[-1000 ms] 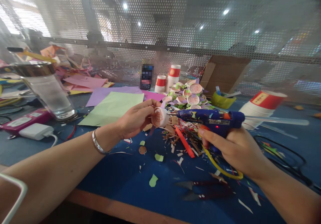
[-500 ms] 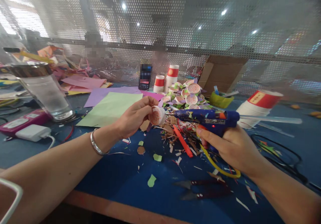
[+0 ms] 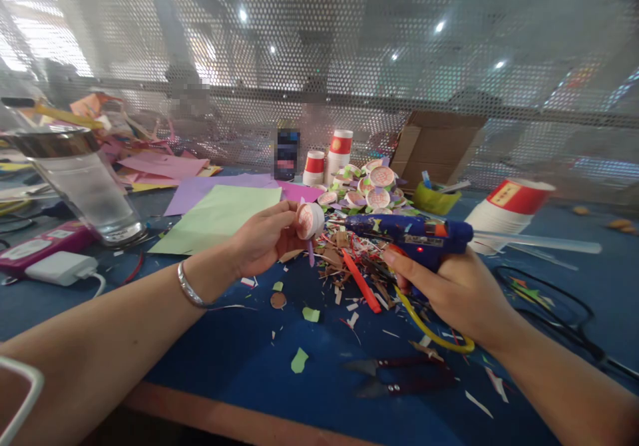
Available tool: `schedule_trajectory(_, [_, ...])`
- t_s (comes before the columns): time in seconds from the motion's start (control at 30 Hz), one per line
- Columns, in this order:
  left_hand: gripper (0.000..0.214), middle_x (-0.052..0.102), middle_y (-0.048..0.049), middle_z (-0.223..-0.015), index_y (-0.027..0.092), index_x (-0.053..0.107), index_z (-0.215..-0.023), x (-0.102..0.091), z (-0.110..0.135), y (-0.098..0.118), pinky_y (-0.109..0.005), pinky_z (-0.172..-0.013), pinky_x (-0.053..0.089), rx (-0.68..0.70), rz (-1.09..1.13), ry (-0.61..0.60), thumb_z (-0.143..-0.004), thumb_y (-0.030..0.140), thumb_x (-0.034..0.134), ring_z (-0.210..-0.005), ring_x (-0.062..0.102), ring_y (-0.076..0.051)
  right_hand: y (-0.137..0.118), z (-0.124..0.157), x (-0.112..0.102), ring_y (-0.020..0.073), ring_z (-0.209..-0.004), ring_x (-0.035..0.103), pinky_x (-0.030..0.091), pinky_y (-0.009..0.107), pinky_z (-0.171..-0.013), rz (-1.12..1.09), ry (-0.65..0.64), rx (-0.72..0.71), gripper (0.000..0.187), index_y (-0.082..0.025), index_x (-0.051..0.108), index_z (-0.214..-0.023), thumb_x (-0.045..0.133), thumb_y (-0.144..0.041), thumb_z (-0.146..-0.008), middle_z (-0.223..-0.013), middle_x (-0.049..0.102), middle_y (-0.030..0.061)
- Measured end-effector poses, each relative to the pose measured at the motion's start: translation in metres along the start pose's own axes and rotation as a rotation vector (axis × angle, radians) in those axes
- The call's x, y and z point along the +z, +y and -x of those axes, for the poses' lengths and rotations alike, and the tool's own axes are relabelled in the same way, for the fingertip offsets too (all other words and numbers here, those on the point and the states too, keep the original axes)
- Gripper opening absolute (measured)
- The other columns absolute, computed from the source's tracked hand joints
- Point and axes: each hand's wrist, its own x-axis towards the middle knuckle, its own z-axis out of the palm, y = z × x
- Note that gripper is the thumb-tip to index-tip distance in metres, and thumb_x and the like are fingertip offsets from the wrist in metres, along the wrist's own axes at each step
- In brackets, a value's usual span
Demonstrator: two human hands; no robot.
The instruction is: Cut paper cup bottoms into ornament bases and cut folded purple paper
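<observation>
My left hand [image 3: 264,239] pinches a small round white paper disc with a red pattern [image 3: 309,220] above the blue table [image 3: 224,339]. My right hand [image 3: 449,293] grips a blue plastic glue gun [image 3: 414,233], nozzle just beside the disc, over coloured paper scraps [image 3: 359,266].

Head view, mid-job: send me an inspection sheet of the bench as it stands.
Surface: blue table, littered with paper bits.
Job's things: cup piece; glue gun, red light on, nozzle pointing at the piece, contact unclear.
Clutter: scrap pile, snips, glass jar, green paper, heap of finished pieces, tipped cup stack.
Grippers: left hand pinches the cup piece; right hand grips the glue gun.
Cables: yellow cord loops under the right hand; black cable at right; white charger at left.
Surroundings: perforated screen behind; cardboard box against it.
</observation>
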Motion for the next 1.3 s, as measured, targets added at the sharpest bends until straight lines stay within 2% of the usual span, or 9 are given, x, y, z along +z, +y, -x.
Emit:
schedule_trajectory(0.17, [0.015, 0.056, -0.0016, -0.076, 0.015, 0.054, -0.073, 0.0033, 0.0000, 0.0001, -0.023, -0.071, 0.053, -0.040, -0.005, 0.068, -0.082, 0.004, 0.051, -0.071, 0.060, -0.011, -0.0032, -0.0006, 0.0013, 0.0234, -0.062, 0.063, 0.049, 0.034, -0.062, -0.012, -0.008, -0.038, 0.044, -0.027, 0.054, -0.052, 0.060, -0.050, -0.089, -0.048, 0.056, 0.0019])
schedule_trajectory(0.3, [0.018, 0.057, -0.0020, -0.075, 0.015, 0.054, -0.072, 0.0054, 0.0011, 0.0010, -0.023, -0.068, 0.053, -0.054, -0.017, 0.072, -0.084, 0.004, 0.048, -0.069, 0.061, -0.011, -0.0038, 0.0011, 0.0002, 0.0223, -0.066, 0.066, 0.052, 0.032, -0.064, -0.014, -0.033, -0.033, 0.036, -0.025, 0.064, -0.062, 0.058, -0.047, -0.091, -0.060, 0.067, 0.0013])
schedule_trajectory(0.37, [0.020, 0.058, -0.0022, -0.075, 0.015, 0.054, -0.070, 0.0055, 0.0012, 0.0009, -0.023, -0.068, 0.053, -0.052, -0.018, 0.073, -0.084, 0.003, 0.047, -0.067, 0.060, -0.011, -0.0032, 0.0020, -0.0001, 0.0204, -0.062, 0.064, 0.051, 0.031, -0.062, -0.001, -0.035, -0.030, 0.036, -0.024, 0.064, -0.063, 0.058, -0.046, -0.091, -0.062, 0.069, 0.0007])
schedule_trajectory(0.6, [0.019, 0.058, -0.0023, -0.075, 0.014, 0.055, -0.070, 0.0049, -0.0002, -0.0003, -0.023, -0.069, 0.054, -0.051, 0.002, 0.081, -0.084, 0.003, 0.049, -0.069, 0.061, -0.012, -0.0042, 0.0009, 0.0006, 0.0174, -0.052, 0.057, 0.048, 0.031, -0.058, 0.037, -0.038, -0.028, 0.045, -0.025, 0.054, -0.052, 0.057, -0.046, -0.091, -0.050, 0.060, -0.0008])
schedule_trajectory(0.83, [0.017, 0.058, -0.0023, -0.075, 0.014, 0.055, -0.071, 0.0040, -0.0013, -0.0016, -0.023, -0.068, 0.054, -0.049, 0.001, 0.088, -0.083, 0.003, 0.051, -0.068, 0.060, -0.011, -0.0053, 0.0002, 0.0013, 0.0181, -0.051, 0.056, 0.046, 0.032, -0.058, 0.068, -0.021, 0.000, 0.045, -0.024, 0.054, -0.050, 0.057, -0.049, -0.088, -0.048, 0.060, -0.0003])
schedule_trajectory(1.0, [0.015, 0.060, -0.0029, -0.075, 0.014, 0.056, -0.072, 0.0031, -0.0016, -0.0026, -0.024, -0.070, 0.055, -0.052, 0.014, 0.114, -0.082, 0.004, 0.053, -0.069, 0.060, -0.012, -0.0037, -0.0017, 0.0021, 0.0167, -0.044, 0.050, 0.042, 0.031, -0.054, 0.106, -0.010, -0.011, 0.046, -0.025, 0.052, -0.048, 0.055, -0.048, -0.088, -0.041, 0.054, -0.0020])
schedule_trajectory(1.3, [0.015, 0.059, -0.0022, -0.074, 0.014, 0.056, -0.072, 0.0039, -0.0009, -0.0014, -0.024, -0.070, 0.054, -0.063, 0.008, 0.122, -0.082, 0.003, 0.053, -0.068, 0.060, -0.011, -0.0023, 0.0002, -0.0006, 0.0169, -0.043, 0.049, 0.039, 0.031, -0.051, 0.145, 0.016, -0.050, 0.044, -0.026, 0.050, -0.049, 0.055, -0.045, -0.088, -0.040, 0.052, -0.0026])
